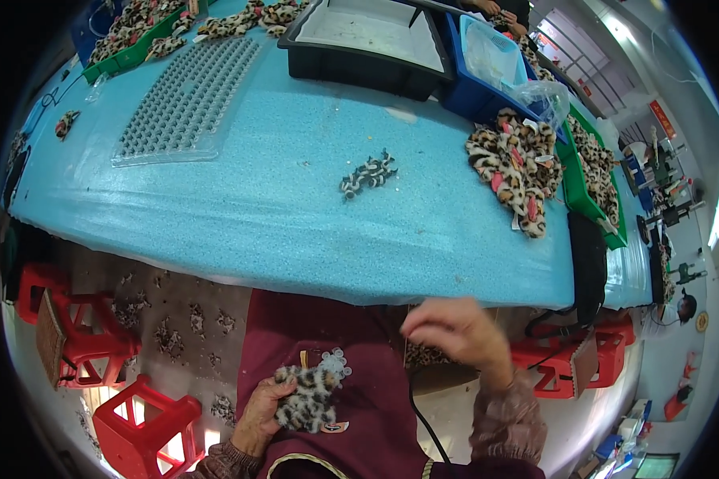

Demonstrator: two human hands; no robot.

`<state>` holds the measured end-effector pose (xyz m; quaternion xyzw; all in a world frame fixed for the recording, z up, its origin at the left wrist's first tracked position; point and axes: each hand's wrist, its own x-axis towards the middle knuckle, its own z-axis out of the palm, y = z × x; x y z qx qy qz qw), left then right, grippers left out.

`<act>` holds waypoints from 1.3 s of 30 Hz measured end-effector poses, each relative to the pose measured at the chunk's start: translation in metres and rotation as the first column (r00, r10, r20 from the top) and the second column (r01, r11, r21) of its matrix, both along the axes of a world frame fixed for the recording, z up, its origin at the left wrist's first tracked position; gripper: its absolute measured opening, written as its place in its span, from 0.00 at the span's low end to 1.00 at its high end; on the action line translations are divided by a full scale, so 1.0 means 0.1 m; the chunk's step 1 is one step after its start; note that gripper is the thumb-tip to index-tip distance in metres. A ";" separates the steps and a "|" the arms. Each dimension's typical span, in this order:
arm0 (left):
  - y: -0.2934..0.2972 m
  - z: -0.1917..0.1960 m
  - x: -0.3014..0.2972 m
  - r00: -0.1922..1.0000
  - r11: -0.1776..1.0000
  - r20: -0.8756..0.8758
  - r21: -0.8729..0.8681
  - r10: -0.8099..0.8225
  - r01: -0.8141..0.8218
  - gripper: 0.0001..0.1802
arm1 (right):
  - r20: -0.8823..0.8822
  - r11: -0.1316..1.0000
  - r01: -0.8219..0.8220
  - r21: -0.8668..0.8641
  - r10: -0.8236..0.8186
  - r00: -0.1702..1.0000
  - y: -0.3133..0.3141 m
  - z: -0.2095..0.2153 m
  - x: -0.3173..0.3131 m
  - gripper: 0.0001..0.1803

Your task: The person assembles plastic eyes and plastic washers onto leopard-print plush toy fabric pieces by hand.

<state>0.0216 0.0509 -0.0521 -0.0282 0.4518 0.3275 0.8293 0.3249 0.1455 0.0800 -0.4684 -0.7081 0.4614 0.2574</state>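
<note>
My left hand grips a leopard-print plush piece over my maroon apron, its fingers pressed on the plush's left side. A white tag shows at the plush's lower edge. Against its upper right edge, on the apron, lies a cluster of small clear round plastic pieces. Raised on the right, near the table's front edge, my right hand is apart from the plush. Its fingers look curled but are smeared by motion, so whether they hold anything cannot be made out.
On the blue-covered table lie small black-and-white pieces, a clear studded tray and a plush heap. Behind stand a black tray, a blue crate and a green crate. Red stools flank me.
</note>
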 end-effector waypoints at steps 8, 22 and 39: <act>0.05 -0.02 0.05 1.000 1.000 0.024 0.022 0.000 -0.001 0.12 | 0.180 0.901 0.263 0.344 -0.338 0.924 1.95 0.07 0.11 0.09; 0.00 -0.02 -0.03 0.998 0.998 0.038 -0.022 0.059 -0.058 0.14 | 0.515 0.984 0.114 0.138 -0.170 0.840 2.43 -0.15 -0.11 0.12; -0.03 0.19 0.08 0.999 1.000 -0.043 0.004 0.026 -0.026 0.13 | -0.386 0.952 -0.021 -0.306 -0.104 0.917 -0.43 -0.21 -0.55 0.09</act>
